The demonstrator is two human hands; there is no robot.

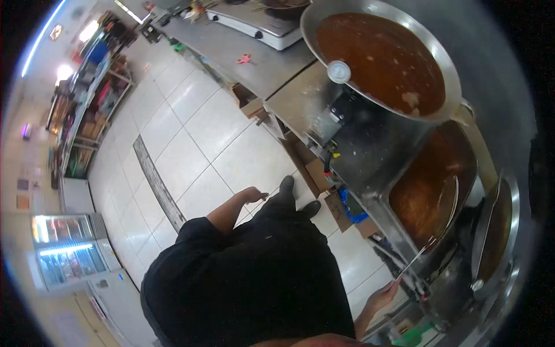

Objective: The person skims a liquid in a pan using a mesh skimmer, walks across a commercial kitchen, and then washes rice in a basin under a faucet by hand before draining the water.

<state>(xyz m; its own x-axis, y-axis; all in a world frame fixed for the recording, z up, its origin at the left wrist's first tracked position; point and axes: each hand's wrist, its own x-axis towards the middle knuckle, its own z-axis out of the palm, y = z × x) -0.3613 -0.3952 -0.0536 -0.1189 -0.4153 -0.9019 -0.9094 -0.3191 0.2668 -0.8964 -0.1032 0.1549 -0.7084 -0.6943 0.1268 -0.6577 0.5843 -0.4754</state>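
Note:
My right hand is closed around the thin handle of a wire-rimmed skimmer. The skimmer's round head tilts over a rectangular metal fryer vat, its lower side at or in the brown oil. A lighter, foamy orange-brown patch shows in that oil; what makes it up is too blurred to tell. My left hand hangs beside my body over the tiled floor, with loosely bent fingers and nothing visible in it. Above the vat stands a large metal wok of reddish-brown liquid, a dial thermometer at its rim.
Another metal pan of brown liquid stands at the far right. A white gas stove and a pink object rest on the steel counter. Cardboard boxes sit below. A drain grate crosses the floor; shelves and a glass-door fridge line the left.

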